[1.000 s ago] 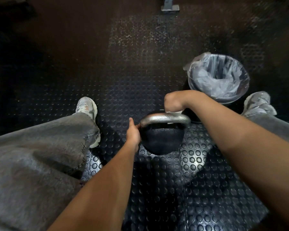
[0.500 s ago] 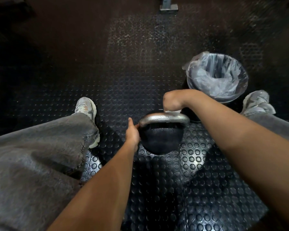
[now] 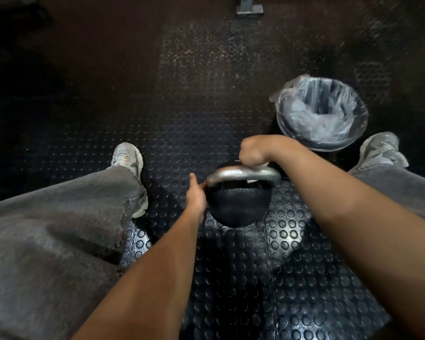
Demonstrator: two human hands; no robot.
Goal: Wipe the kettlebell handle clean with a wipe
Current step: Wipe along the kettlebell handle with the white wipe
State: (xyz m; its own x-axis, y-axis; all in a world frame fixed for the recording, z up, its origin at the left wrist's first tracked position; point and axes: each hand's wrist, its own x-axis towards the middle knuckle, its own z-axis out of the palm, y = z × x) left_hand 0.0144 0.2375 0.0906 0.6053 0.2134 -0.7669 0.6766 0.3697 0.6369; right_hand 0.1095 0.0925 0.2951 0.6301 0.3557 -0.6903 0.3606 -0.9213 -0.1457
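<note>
Black kettlebell (image 3: 238, 207) upright on the studded rubber floor (image 3: 292, 266), between the two legs, silver handle (image 3: 242, 174) arching over the top. Left hand (image 3: 197, 195) against the handle's left end where it meets the ball, thumb up, fingers wrapped toward the metal; how far round cannot be told, since they pass behind the hand. Right hand (image 3: 254, 150) curled into a fist over the far right part of the handle, knuckles toward the camera, fingers folded under and out of sight. Small white patches (image 3: 252, 179) under the handle's arch and at the fist's edge, probably the wipe, though too little visible to be sure; whether the fist pinches it cannot be told. Grey trouser legs (image 3: 59, 229) on either side, pale sneakers at the ends: one (image 3: 130, 160) left of the kettlebell, one (image 3: 380, 149) at far right. Round bin with a clear plastic liner (image 3: 322, 114) just beyond the right forearm, near the right sneaker. Metal foot of some equipment (image 3: 249, 7) at the top edge, well apart.
</note>
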